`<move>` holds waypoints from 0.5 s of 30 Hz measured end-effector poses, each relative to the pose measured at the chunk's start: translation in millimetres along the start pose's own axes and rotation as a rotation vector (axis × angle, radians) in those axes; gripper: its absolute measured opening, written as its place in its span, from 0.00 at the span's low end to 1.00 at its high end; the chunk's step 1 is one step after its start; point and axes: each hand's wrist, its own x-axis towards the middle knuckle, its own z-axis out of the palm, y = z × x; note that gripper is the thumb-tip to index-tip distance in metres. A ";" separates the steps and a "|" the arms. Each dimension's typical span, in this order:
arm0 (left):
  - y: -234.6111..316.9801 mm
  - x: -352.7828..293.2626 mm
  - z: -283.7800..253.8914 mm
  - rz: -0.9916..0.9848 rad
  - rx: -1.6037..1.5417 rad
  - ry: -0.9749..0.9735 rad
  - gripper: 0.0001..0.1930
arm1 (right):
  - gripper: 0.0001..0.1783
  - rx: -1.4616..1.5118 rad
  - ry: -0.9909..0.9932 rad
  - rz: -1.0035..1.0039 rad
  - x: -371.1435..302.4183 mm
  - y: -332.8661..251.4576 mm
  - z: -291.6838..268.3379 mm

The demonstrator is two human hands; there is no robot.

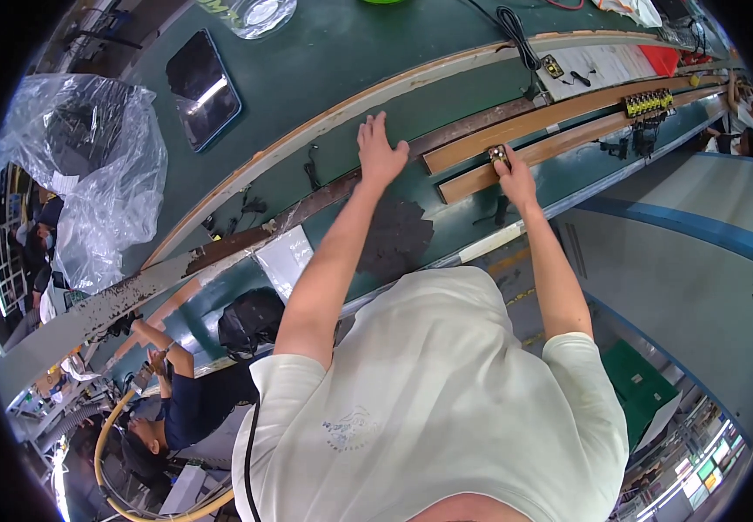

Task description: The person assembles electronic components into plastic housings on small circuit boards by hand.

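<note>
My left hand [381, 157] reaches over the green bench beside a dark strip, its fingers apart and nothing in them. Between the thumb and fingers of my right hand [518, 181] is a small black-and-yellow electronic part [499, 157]. It is at the near ends of two long wooden strips, the far strip [472, 146] and the near strip [470, 184]. Farther along these strips stands a row of several similar yellow-and-black parts [649, 103], with dark leads [644, 135] hanging beside it. A dark mat-like patch [401, 233] lies between my forearms.
A white sheet [602, 68] with one loose part [552, 66] and a red piece [660, 59] lie at the back right. A tablet [202, 91] and clear plastic bag [111, 187] are at the left. A co-worker [198, 396] works at the lower left, near a black bag [251, 323].
</note>
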 end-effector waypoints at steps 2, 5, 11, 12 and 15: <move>-17.6 12.2 5.3 -0.034 0.006 -0.079 0.34 | 0.22 -0.179 -0.040 0.044 8.2 -18.3 -12.5; -28.1 21.5 6.3 -0.095 0.010 -0.231 0.37 | 0.17 -0.239 0.127 -0.170 -7.7 -53.2 -19.5; -36.3 31.9 -12.9 -0.080 0.403 -0.407 0.25 | 0.13 0.003 -0.317 -0.373 -81.6 -94.9 61.2; -37.1 33.1 -19.3 -0.066 0.474 -0.476 0.21 | 0.14 -0.014 -0.349 -0.412 -91.4 -100.7 74.9; -13.2 28.3 -49.1 0.009 0.328 -0.370 0.13 | 0.14 -0.088 -0.374 -0.405 -92.4 -95.5 102.8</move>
